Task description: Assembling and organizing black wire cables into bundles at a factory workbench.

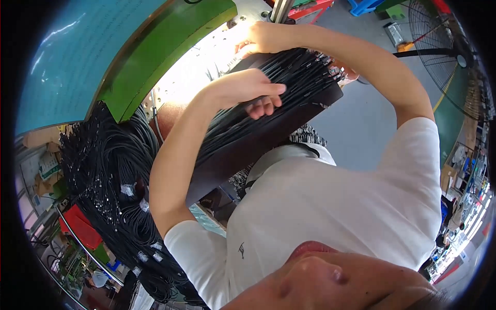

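Note:
Black cables (305, 72) with metallic ends lie bundled in a long dark trough (268, 135) in front of my body. Above them hangs my left hand (258, 93), thumb stretched out and fingers loosely curled apart from it. Nothing shows in its grasp. Farther off, my right hand (254, 40) has its fingers drawn together at the brightly lit work surface (181, 70). Glare hides its fingertips and whatever they may hold. A green machine cover (165, 57) curves along the left of this surface.
A thick mass of coiled black cables (113, 170) hangs at the left, some wrapped with clear bands. A blue sheet (67, 57) with writing covers the upper left. At the upper right stands a black wire-cage fan (436, 44). A red bin (81, 227) shows lower left.

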